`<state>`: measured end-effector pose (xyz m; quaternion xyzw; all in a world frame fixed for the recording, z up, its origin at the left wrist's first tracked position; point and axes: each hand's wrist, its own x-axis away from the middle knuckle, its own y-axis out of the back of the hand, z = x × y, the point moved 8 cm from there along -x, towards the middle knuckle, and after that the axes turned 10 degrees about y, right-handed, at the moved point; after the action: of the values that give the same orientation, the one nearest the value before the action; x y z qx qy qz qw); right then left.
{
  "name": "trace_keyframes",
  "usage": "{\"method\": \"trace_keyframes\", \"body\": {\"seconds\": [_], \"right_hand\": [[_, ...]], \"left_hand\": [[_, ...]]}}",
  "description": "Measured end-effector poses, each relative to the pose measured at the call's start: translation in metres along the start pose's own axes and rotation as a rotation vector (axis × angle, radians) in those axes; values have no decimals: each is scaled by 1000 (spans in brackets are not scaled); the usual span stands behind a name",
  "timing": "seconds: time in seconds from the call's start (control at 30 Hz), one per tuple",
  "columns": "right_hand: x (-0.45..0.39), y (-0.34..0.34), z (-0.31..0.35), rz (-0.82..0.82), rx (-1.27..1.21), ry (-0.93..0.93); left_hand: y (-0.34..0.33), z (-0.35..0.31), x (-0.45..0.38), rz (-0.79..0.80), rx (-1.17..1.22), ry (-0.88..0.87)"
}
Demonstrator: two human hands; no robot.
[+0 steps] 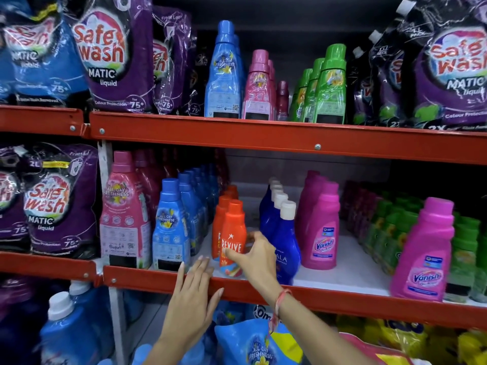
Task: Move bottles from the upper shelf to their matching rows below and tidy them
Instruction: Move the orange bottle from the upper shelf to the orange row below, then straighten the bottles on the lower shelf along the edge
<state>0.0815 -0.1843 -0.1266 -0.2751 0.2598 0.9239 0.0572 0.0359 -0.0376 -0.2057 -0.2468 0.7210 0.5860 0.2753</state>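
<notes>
On the upper shelf stand a blue bottle (223, 72), pink bottles (259, 88), a small maroon bottle (282, 100) and green bottles (330, 85). The lower shelf (329, 299) holds rows: a large pink bottle (123, 212), blue bottles (170, 227), orange Revive bottles (233, 227), dark blue bottles (283, 230), pink Vanish bottles (322, 227), maroon and green rows (390, 233). My right hand (257, 258) wraps thumb and fingers round the right side of the front orange Revive bottle, which stands on the shelf. My left hand (192, 293) lies open on the shelf's red front edge.
Purple and blue Safewash pouches (113, 56) fill both shelf ends. Another pink Vanish bottle (425, 251) stands forward at the right. White shelf floor shows between the Vanish bottles. Below are large blue jugs (71, 327) and blue and yellow refill pouches (253, 343).
</notes>
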Motion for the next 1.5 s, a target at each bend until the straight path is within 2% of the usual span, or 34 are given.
{"method": "trace_keyframes", "body": {"seconds": [0.37, 0.67, 0.73, 0.87, 1.07, 1.23, 1.33, 1.5], "right_hand": [[-5, -23, -13, 34, 14, -41], [6, -7, 0, 71, 28, 87], [17, 14, 6, 5, -4, 154], [43, 78, 9, -246, -58, 296], [76, 181, -24, -627, 52, 329], [83, 238, -65, -843, 168, 208], [86, 259, -86, -922, 300, 60], [75, 272, -138, -784, 398, -281]], "left_hand": [[-2, 0, -1, 9, -29, -1], [2, -2, 1, -29, 36, 19], [3, -1, 1, -28, 51, 37], [1, -1, 1, -26, 71, 61], [2, -4, 1, -60, 96, 95], [2, -5, 1, -56, 111, 125], [2, -4, 1, -44, 133, 142], [2, -3, 0, -15, 119, 148]]}}
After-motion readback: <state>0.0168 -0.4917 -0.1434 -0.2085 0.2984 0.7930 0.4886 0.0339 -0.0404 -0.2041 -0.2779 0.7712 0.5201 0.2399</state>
